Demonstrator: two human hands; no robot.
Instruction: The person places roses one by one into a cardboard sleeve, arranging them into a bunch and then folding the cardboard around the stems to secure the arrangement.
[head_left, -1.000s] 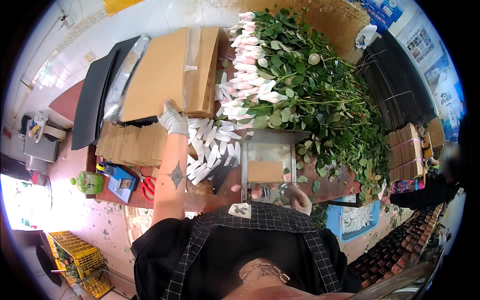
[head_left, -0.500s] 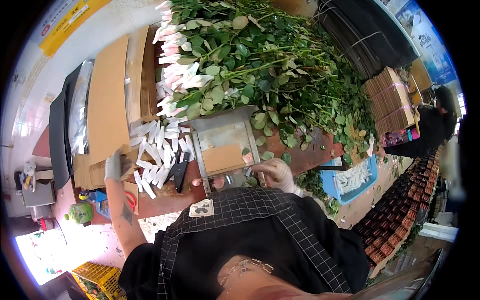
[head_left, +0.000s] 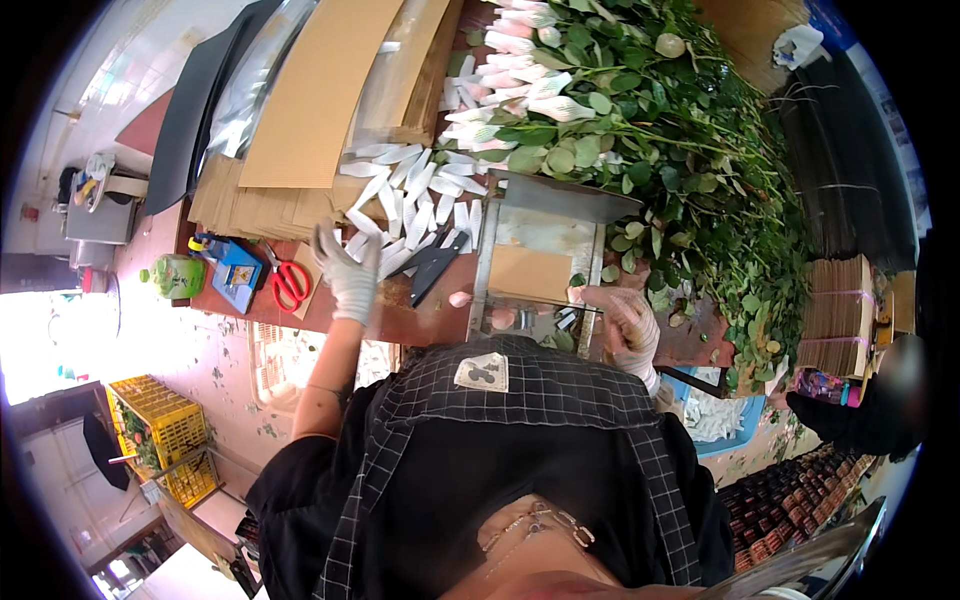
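My left hand (head_left: 346,276), in a white glove, hovers with fingers spread over the red-brown table (head_left: 400,322), just beside a scatter of white paper sleeves (head_left: 415,205). My right hand (head_left: 626,322), also gloved, is curled at the right front corner of a metal tray stand (head_left: 540,262) and seems to pinch a thin stem (head_left: 585,307) that reaches left. Two pink rose buds (head_left: 500,318) lie at the stand's near edge. A big heap of leafy roses (head_left: 650,130) with wrapped heads fills the table behind.
Red scissors (head_left: 290,284), a blue box (head_left: 236,276) and a green bottle (head_left: 176,275) sit at the table's left end. Black cutters (head_left: 430,266) lie mid-table. Cardboard sheets (head_left: 320,90) lie behind; bundled cardboard (head_left: 838,310) and another person (head_left: 870,405) are right. A yellow crate (head_left: 160,430) is on the floor.
My left hand has come back from the far left of the table to the spot near the scissors and sleeves. My right hand stays at the stand's front right corner.
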